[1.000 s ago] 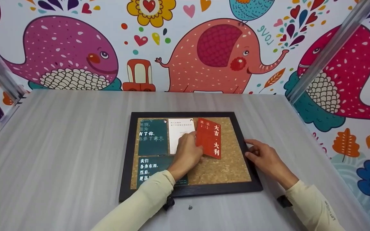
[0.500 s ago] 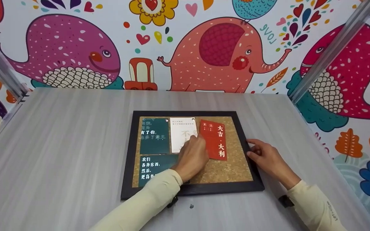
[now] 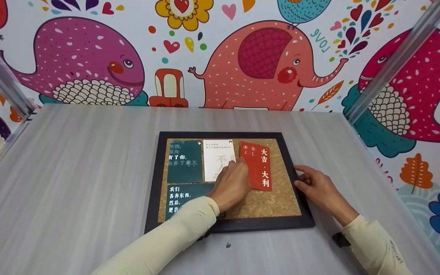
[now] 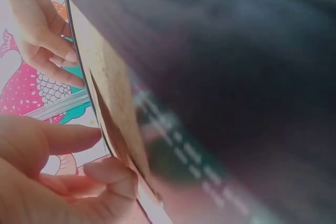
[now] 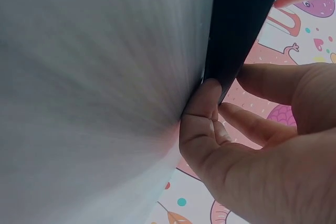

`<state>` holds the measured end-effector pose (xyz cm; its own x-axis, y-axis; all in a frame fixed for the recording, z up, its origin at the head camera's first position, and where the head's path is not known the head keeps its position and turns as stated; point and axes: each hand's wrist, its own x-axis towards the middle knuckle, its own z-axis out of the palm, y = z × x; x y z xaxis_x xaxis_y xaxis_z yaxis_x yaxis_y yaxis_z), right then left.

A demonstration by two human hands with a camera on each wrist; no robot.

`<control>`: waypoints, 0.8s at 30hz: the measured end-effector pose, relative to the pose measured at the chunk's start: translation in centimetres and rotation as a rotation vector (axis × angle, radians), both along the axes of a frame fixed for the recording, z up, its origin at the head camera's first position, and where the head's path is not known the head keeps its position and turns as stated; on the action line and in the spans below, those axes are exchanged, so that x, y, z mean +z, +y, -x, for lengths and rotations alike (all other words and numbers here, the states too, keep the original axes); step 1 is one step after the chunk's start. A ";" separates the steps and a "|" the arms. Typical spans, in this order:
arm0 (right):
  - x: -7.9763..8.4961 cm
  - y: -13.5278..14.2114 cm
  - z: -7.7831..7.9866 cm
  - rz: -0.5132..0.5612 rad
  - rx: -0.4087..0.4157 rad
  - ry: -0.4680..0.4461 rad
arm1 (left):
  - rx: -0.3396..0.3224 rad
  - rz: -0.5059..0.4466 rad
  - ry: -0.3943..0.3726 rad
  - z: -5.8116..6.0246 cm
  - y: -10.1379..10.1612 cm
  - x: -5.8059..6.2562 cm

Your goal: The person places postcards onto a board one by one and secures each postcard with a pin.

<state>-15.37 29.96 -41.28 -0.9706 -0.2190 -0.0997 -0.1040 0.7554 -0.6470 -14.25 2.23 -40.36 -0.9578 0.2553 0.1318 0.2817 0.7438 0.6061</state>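
Observation:
A framed corkboard [image 3: 281, 204] with a black rim lies on the table. My left hand [image 3: 231, 187] pinches the left edge of a red card [image 3: 261, 168] with white characters; its fingertips partly hide that edge. The card lies slightly tilted on the right half of the cork. In the left wrist view the thumb and forefinger [image 4: 79, 139] are close to the card's edge. To its left are a white card [image 3: 212, 152] and a dark green card [image 3: 183, 172], with a second green card [image 3: 178, 204] below, partly covered by my arm. My right hand [image 3: 321, 193] grips the board's right rim.
A small dark object [image 3: 228, 245] lies on the table [image 3: 90, 172] in front of the board. Behind stands a wall [image 3: 189, 88] printed with cartoon animals, with metal posts [image 3: 388, 61] at the corners.
My left hand and the red card have shifted slightly right, and the card lies flatter. More of the white card shows. The right hand stays on the rim.

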 end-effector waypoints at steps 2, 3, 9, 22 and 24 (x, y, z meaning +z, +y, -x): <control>0.0 0.0 0.0 0.002 0.000 -0.002 | -0.022 -0.022 0.001 0.1 -0.2 0.1; 0.0 0.0 0.0 0.002 0.000 -0.002 | -0.031 -0.033 -0.002 0.2 -0.3 0.1; 0.0 -0.1 -0.1 0.017 0.002 0.017 | -0.051 -0.074 -0.077 0.9 -0.4 0.1; -0.1 -0.1 -0.2 0.010 -0.007 0.029 | -0.074 0.050 -0.018 3.3 0.9 -1.5; 0.0 -0.1 -0.2 0.010 -0.006 0.026 | -0.087 0.077 -0.017 3.5 0.9 -1.5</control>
<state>-15.18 29.82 -41.29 -0.9742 -0.2137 -0.0720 -0.1161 0.7494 -0.6519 -17.70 3.15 -41.88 -0.9334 0.3466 0.0924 0.3375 0.7616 0.5532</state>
